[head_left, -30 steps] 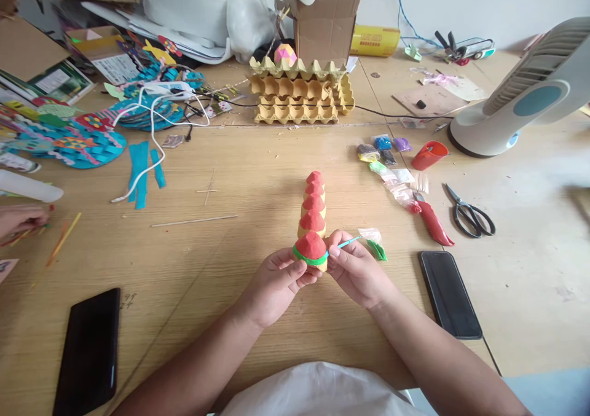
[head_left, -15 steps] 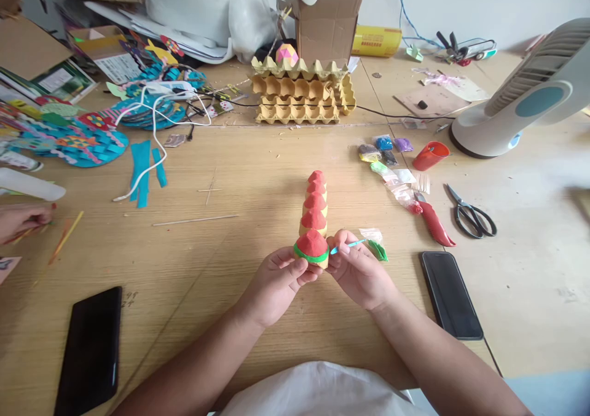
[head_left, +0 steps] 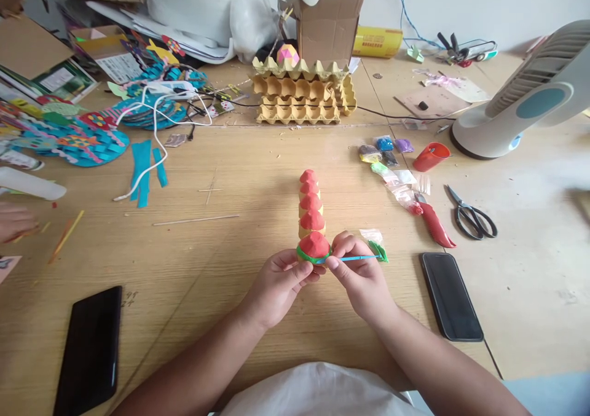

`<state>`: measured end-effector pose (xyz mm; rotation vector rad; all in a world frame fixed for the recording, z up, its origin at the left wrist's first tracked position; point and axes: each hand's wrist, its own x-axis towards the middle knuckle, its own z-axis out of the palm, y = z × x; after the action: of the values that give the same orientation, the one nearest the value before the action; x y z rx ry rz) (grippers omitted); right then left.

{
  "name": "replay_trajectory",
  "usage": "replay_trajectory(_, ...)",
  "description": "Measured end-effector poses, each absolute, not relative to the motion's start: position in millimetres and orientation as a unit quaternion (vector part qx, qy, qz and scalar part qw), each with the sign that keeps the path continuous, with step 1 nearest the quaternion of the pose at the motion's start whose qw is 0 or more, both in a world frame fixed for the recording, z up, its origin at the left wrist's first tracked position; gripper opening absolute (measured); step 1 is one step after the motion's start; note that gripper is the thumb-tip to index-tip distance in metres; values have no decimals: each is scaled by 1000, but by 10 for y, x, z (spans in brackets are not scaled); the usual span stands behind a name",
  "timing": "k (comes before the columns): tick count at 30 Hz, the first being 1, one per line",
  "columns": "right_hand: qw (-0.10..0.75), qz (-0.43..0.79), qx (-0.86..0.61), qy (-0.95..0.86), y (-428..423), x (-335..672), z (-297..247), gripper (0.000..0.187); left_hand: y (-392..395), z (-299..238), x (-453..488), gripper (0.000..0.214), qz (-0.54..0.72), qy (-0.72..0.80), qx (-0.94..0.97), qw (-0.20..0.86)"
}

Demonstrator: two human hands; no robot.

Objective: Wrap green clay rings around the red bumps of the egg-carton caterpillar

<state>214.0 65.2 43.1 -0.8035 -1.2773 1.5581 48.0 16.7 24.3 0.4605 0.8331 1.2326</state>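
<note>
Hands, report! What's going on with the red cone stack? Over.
Left hand grips cone stack. Right hand holds blue stick at green band. Green packet by stick's end.

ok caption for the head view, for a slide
Left hand grips a red-topped cone while right hand holds a blue stick against its green band.

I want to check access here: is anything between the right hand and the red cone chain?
Nothing visible blocks it. Only the thin blue stick the right hand holds reaches the red cone chain; the left hand grips it directly.
</note>
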Motion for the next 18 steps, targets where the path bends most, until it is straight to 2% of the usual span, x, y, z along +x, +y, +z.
replay_trajectory(18,472,630,-357,-502,585,2099,448,26,153,226,493,18,549,369,203,722)
